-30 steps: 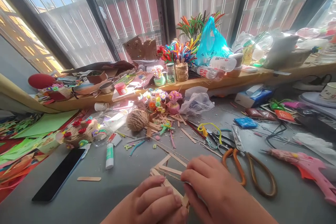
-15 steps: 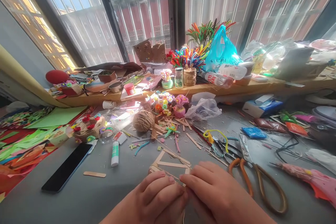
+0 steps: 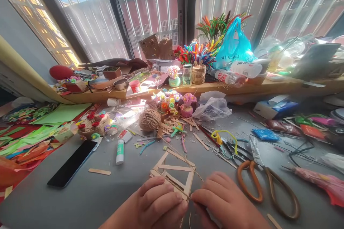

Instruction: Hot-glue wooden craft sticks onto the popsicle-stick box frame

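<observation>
A grey table (image 3: 80,200) cluttered with craft scraps carries everything. Near its front edge lies a small frame of pale wooden ice-lolly sticks (image 3: 173,171), flat on the surface, so that both hands can work at its near corner. The left hand (image 3: 153,204) curls its fingers narrowly over that corner, pinning it down. The right hand (image 3: 223,204) pinches a thin brown jute string (image 3: 195,170) that runs taut across the frame toward the round ball of twine (image 3: 149,120) further back. Orange-handled scissors (image 3: 264,186) lie just to the right, and a black phone (image 3: 72,162) lies toward the left edge. Both wrists are cut off below, and the string's end is hidden between the fingertips.
</observation>
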A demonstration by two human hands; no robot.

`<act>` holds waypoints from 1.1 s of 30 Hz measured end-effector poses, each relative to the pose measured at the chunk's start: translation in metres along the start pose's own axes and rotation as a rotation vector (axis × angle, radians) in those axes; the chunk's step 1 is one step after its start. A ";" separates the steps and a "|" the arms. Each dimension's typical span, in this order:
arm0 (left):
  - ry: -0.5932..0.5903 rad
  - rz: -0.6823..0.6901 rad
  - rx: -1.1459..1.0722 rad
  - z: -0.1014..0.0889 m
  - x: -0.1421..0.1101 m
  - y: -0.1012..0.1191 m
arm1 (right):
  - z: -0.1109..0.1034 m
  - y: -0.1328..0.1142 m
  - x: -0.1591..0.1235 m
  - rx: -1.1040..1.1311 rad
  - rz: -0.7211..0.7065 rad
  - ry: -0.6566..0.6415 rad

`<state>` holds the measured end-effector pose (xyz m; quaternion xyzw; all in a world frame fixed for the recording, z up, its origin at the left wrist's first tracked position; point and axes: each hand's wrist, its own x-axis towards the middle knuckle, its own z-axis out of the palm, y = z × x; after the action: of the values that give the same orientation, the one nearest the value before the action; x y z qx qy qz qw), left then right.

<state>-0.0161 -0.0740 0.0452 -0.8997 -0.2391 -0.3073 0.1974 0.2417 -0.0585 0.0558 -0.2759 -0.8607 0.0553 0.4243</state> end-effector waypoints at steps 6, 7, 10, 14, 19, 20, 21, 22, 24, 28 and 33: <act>-0.057 -0.019 -0.107 -0.004 0.004 -0.003 | 0.003 -0.001 -0.004 0.023 -0.009 -0.001; -0.061 -0.021 -0.110 -0.005 0.004 -0.003 | 0.008 -0.001 -0.007 0.034 -0.004 0.017; -0.050 -0.053 -0.122 -0.004 0.004 -0.004 | 0.024 -0.002 -0.015 0.074 0.057 0.115; -0.009 -0.098 -0.098 0.002 0.003 -0.002 | 0.032 -0.004 -0.018 0.108 0.143 0.123; 0.034 -0.115 -0.041 0.005 0.013 -0.006 | 0.015 -0.001 -0.006 -0.073 0.091 0.031; 0.032 -0.106 -0.036 0.005 0.016 -0.007 | 0.012 0.000 -0.003 -0.103 0.063 0.013; 0.028 -0.092 -0.031 0.004 0.019 -0.009 | 0.009 0.002 -0.002 -0.117 0.044 -0.001; 0.022 -0.078 -0.025 0.003 0.021 -0.011 | 0.008 0.003 0.000 -0.113 0.027 -0.012; 0.007 -0.056 -0.014 0.002 0.022 -0.014 | 0.006 0.005 0.001 -0.076 -0.001 -0.023; 0.000 -0.081 -0.019 0.001 0.017 -0.012 | 0.005 0.005 0.002 -0.019 -0.044 0.008; 0.024 -0.106 -0.009 0.001 0.012 -0.007 | 0.000 0.006 0.005 -0.024 0.029 0.010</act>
<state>-0.0115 -0.0640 0.0532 -0.8828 -0.2827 -0.3294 0.1797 0.2417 -0.0510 0.0571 -0.2939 -0.8550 0.0496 0.4245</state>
